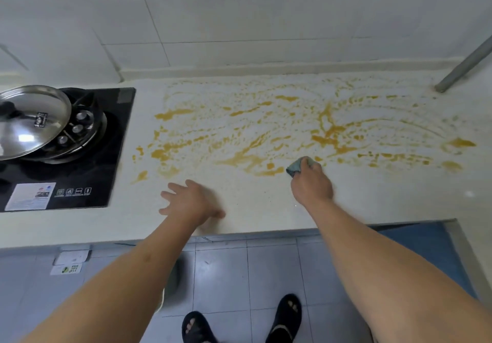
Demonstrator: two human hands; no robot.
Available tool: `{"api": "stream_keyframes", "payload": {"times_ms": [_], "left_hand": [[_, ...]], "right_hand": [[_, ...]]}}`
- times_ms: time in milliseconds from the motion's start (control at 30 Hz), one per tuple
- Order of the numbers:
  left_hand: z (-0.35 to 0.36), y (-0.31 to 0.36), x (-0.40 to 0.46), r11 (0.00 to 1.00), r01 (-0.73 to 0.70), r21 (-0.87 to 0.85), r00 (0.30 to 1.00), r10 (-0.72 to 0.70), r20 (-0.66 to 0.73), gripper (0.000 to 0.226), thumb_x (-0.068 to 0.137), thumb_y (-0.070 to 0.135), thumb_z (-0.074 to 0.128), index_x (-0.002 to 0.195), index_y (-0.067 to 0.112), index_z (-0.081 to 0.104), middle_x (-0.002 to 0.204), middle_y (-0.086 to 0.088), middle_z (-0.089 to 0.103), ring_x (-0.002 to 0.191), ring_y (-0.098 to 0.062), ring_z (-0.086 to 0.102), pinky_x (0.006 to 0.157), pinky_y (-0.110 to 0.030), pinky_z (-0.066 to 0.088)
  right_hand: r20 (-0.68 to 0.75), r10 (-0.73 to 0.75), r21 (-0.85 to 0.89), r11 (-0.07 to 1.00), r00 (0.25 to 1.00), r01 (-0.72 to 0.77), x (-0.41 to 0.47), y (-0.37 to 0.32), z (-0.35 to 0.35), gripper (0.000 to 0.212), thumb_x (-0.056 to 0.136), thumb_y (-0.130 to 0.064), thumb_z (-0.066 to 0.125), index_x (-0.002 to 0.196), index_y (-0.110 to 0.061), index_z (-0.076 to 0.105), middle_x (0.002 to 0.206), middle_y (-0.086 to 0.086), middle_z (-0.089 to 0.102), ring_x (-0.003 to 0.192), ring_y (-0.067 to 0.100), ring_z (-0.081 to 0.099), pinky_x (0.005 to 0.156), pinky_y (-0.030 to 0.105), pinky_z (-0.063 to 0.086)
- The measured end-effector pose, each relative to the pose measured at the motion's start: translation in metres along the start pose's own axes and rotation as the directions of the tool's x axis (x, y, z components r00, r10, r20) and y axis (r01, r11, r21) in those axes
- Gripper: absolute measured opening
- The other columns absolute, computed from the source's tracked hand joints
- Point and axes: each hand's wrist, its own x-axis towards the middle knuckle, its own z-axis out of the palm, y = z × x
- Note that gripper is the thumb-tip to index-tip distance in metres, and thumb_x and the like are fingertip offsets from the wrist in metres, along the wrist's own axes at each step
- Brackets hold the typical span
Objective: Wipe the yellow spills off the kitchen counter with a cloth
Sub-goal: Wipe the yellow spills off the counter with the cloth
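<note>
Cloth (298,167), bunched and blue-grey, sits gripped in the right hand (312,185) on the counter (266,209), at the near rim of the yellow spills (327,135). The left hand (190,202) presses flat with fingers spread on bare counter nearer the front edge. Beyond the cloth, smears run back toward the wall; left of them, the hob (106,156) carries a lidded pan (32,120).

Cloth (299,165) mostly hidden under right hand (312,185); pan lid (32,121) cut off left.

White tiled wall (239,17), grey-blue tile floor (239,276), black hob (106,143) w/ steel lid (29,121)
</note>
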Motion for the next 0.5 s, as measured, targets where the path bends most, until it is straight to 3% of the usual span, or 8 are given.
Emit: {"api": "stream_keyframes", "payload": {"times_ms": [100, 333, 500], "left_hand": [[0.002, -0.003, 0.004, 1.0, -0.014, 0.007, 1.0, 0.014, -0.02, 0.139, 0.05, 0.066, 0.092, 0.155, 0.012, 0.019, 0.164, -0.025, 0.006, 0.149, -0.049, 0.011, 0.11, -0.067, 0.033], [0.003, -0.004, 0.009, 0.999, -0.032, 0.012, 0.999, 0.032, -0.019, 0.133, 0.048, 0.066, 0.093, 0.148, 0.009, 0.028, 0.161, -0.026, 0.011, 0.146, -0.05, 0.015, 0.106, -0.066, 0.037], [0.001, -0.001, 0.013, 1.0, -0.022, 0.013, 0.999, 0.022, -0.031, 0.125, 0.041, 0.065, 0.095, 0.136, 0.007, 0.039, 0.149, -0.025, 0.026, 0.134, -0.048, 0.028, 0.098, -0.063, 0.045]], "right_hand": [[0.044, -0.065, -0.047, 0.997, 0.997, 0.067, 0.015, -0.035, -0.005, 0.062, 0.107, -0.028, 0.036, 0.164, -0.019, 0.013, 0.16, 0.009, 0.029, 0.123, 0.034, 0.055, 0.084, 0.037, 0.047], [0.122, -0.277, 0.064, 0.96, 0.953, 0.271, 0.026, -0.106, 0.02, 0.064, 0.101, -0.026, 0.044, 0.162, -0.032, 0.025, 0.156, -0.001, 0.033, 0.128, 0.03, 0.051, 0.103, 0.035, 0.047], [0.185, -0.448, -0.038, 0.886, 0.875, 0.462, 0.024, -0.146, 0.028, 0.063, 0.1, -0.029, 0.041, 0.159, -0.041, 0.027, 0.149, 0.001, 0.038, 0.129, 0.029, 0.048, 0.106, 0.038, 0.042]]}}
